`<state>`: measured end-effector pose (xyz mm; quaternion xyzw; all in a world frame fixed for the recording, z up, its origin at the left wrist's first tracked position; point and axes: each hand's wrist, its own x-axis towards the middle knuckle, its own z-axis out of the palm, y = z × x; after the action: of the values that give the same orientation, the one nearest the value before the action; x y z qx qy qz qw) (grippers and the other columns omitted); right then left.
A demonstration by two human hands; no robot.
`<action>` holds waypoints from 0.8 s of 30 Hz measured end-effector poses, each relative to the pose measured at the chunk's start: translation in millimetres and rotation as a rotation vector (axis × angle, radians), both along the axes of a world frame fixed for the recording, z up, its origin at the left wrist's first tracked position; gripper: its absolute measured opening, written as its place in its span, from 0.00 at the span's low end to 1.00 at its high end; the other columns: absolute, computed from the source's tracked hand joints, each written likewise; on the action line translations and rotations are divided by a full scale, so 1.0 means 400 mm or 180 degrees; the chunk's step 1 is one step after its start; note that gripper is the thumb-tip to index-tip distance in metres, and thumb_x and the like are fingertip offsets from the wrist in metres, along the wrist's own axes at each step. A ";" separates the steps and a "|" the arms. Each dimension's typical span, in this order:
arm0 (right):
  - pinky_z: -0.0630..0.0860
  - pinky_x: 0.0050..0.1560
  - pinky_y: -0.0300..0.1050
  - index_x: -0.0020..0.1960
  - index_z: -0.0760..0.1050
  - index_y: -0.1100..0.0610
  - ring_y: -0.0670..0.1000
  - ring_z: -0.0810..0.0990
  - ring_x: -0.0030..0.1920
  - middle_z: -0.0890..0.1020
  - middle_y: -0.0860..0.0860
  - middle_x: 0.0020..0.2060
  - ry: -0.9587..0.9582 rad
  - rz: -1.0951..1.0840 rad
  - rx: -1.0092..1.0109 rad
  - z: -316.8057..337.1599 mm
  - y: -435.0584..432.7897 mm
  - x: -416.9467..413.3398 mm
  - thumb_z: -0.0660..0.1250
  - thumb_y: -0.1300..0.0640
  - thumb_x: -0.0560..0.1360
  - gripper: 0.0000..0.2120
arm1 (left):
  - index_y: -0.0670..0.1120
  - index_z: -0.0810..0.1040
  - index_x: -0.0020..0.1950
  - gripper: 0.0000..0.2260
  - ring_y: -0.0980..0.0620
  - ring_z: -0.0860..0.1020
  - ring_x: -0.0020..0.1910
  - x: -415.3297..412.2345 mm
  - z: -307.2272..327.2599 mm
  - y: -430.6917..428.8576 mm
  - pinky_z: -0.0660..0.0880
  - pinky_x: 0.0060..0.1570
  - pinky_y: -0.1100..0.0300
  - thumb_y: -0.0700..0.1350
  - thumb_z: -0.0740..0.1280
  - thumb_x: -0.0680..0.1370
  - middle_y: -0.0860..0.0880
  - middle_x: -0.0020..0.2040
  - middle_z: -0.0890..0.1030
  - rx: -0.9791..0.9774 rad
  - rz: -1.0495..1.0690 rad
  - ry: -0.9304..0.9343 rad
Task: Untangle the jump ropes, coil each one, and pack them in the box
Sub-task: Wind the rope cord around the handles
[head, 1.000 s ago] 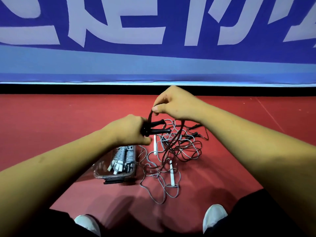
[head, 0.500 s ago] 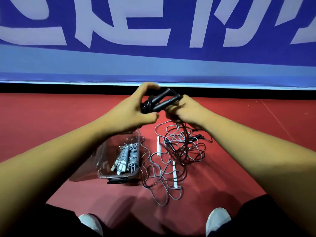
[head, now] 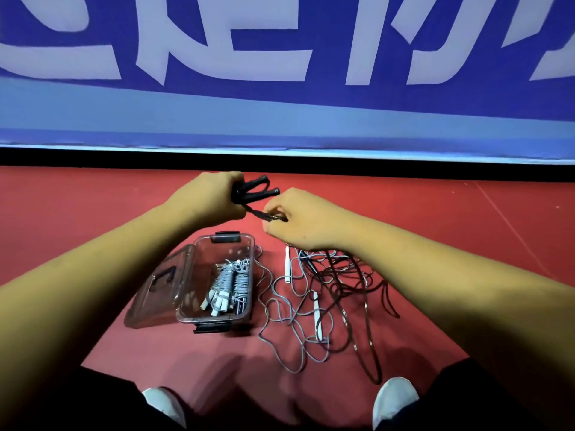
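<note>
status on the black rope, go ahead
Left hand grips both black handles. Right hand pinches their dark cord. Loose grey rope tangled with it beside open box.

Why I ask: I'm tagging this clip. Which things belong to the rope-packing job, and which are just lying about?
Job: left hand, right hand, black rope they hold, tangled ropes, clear box, coiled grey ropes inside it.
Lying about: blue banner, red floor, white shoes.

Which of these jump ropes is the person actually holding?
The dark rope with black handles: the left hand grips its handles, the right hand pinches its cord. The grey ropes lie coiled in the box or loose on the floor.
</note>
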<state>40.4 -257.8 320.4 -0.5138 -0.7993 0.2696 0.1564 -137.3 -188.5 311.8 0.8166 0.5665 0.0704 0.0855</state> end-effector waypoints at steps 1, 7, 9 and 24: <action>0.58 0.31 0.47 0.37 0.73 0.65 0.50 0.62 0.29 0.68 0.55 0.29 -0.0074 0.0039 0.0085 0.009 0.003 0.011 0.63 0.61 0.76 0.10 | 0.48 0.73 0.48 0.09 0.42 0.75 0.42 0.000 0.000 -0.007 0.67 0.37 0.56 0.45 0.71 0.72 0.48 0.40 0.77 -0.0020 -0.0104 0.0148; 0.70 0.35 0.41 0.41 0.82 0.61 0.47 0.76 0.34 0.84 0.53 0.34 0.0512 -0.0439 0.0054 0.061 0.034 0.072 0.68 0.65 0.72 0.05 | 0.49 0.78 0.53 0.13 0.49 0.79 0.41 0.053 0.010 -0.082 0.72 0.41 0.59 0.52 0.73 0.72 0.51 0.40 0.81 -0.0538 -0.0977 0.0348; 0.65 0.29 0.39 0.39 0.82 0.62 0.47 0.70 0.27 0.78 0.49 0.26 0.0805 -0.0648 -0.0088 0.068 0.042 0.088 0.67 0.66 0.70 0.05 | 0.49 0.79 0.48 0.10 0.57 0.74 0.32 0.067 0.018 -0.101 0.68 0.33 0.67 0.53 0.73 0.73 0.53 0.34 0.78 -0.0698 -0.1137 -0.0047; 0.55 0.26 0.38 0.31 0.69 0.59 0.48 0.60 0.22 0.66 0.52 0.24 0.2861 -0.1221 -0.1955 -0.026 0.056 0.082 0.60 0.69 0.72 0.12 | 0.58 0.67 0.69 0.23 0.55 0.57 0.26 0.047 0.064 -0.095 0.52 0.27 0.62 0.35 0.64 0.80 0.50 0.26 0.65 -0.1848 -0.0748 -0.3363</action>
<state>73.2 -235.4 309.9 -0.5064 -0.4320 0.6479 0.3703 -118.4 -226.7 337.5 0.6717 0.3498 0.2986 0.5808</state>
